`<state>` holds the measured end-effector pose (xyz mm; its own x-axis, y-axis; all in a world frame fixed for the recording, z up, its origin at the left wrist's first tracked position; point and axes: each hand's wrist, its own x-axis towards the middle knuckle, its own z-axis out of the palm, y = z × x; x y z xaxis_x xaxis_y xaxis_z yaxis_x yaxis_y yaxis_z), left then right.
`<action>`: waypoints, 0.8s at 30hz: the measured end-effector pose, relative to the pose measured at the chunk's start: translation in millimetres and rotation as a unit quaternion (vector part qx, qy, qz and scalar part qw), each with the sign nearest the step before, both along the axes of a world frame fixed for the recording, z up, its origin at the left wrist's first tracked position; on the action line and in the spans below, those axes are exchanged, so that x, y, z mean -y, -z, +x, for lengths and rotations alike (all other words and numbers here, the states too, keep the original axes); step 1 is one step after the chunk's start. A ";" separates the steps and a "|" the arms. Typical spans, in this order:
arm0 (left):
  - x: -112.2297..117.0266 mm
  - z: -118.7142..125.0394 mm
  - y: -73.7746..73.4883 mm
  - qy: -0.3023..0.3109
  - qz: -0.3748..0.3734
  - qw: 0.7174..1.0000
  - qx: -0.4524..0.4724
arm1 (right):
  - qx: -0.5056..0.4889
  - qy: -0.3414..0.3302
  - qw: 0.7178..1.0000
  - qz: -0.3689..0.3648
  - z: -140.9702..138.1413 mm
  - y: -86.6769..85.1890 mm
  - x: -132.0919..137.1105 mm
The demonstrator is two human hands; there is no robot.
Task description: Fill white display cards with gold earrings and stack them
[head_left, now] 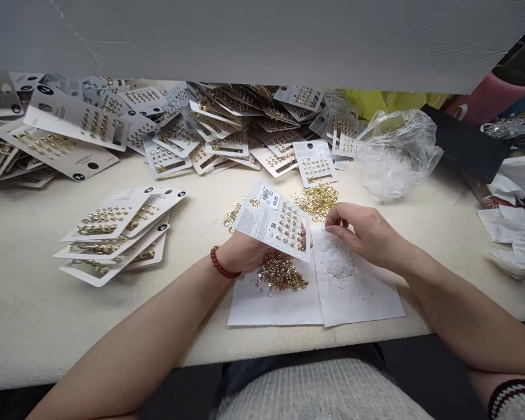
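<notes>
My left hand, with a red bead bracelet at the wrist, grips a white earring card studded with gold earrings and tilts it above the table. My right hand hovers just right of the card, fingertips pinched together on something too small to make out. Under the hands lie two white paper sheets. One sheet carries a heap of gold studs, the other a heap of small clear backs. A pile of gold rings sits just beyond the card.
A stack of filled cards lies at the left. A large heap of cards runs along the back of the table. A clear plastic bag stands at the right, with white wrapping further right. A grey sheet hangs overhead.
</notes>
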<state>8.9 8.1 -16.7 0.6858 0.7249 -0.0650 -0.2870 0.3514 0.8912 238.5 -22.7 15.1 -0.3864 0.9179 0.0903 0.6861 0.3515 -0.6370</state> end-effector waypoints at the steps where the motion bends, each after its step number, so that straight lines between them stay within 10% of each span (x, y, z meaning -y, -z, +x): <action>1: 0.3 0.2 0.0 0.002 0.002 1.000 0.002 | -0.022 0.005 1.000 0.000 -0.1 -0.1 -0.3; 24: -11.2 -5.1 1.8 -0.078 -0.055 0.993 0.065 | 0.071 -0.173 0.955 0.232 -35.8 21.6 9.1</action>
<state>3.9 19.3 -18.4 0.5730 0.8167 -0.0686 -0.4554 0.3869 0.8019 202.7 -31.9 -6.5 -0.6975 0.6072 0.3804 0.5457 0.7943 -0.2673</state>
